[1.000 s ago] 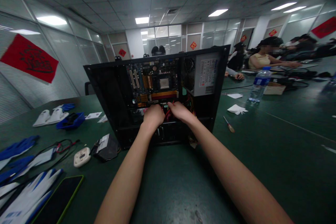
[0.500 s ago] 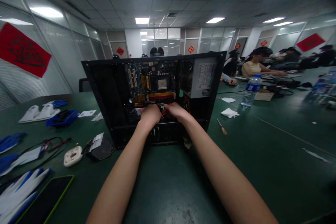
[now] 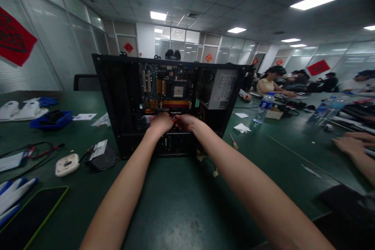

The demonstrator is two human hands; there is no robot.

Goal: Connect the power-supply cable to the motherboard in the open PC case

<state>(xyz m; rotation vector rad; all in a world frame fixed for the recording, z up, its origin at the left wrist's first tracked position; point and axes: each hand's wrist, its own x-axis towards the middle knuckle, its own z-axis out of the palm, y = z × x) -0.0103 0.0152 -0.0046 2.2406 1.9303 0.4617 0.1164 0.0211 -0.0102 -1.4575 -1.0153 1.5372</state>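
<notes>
Left hand point(image 3: 161, 123) is curled, knuckles up, inside the computer case point(image 3: 119, 97), a bit below its middle. Fingertips turned away from my view, so I can't tell if it grips anything. Right hand point(image 3: 185, 122) sits just beside it, thumb and fingers seemingly pinching the red leads point(image 3: 175, 120) in the gap between the hands. Case stands on the table point(image 3: 172, 195) dead ahead, open side facing me. Leads are inside it, just below the orange memory slots point(image 3: 177, 104) of the motherboard point(image 3: 171, 80).

My take on handling: put force on the plug body, not the wire, straight along its axis, small moves. Brace the left on the case frame, since a sideways tug could rock it. Keep knuckles off the slots.

Outward: power supply point(image 3: 222, 90) in the case's upper right corner. Loose white connector point(image 3: 215, 173) below the case's lower right, near my right forearm. Dark labelled box point(image 3: 101, 155) just left of the case, screwdriver point(image 3: 233, 141) to its right.

Hard to read: lead ends are behind the fingers, lower case interior is near black, right forearm covers part of the bottom right. Phone point(image 3: 32, 213) left of the case and another person's hands point(image 3: 350, 145) far right are cut by the frame.
</notes>
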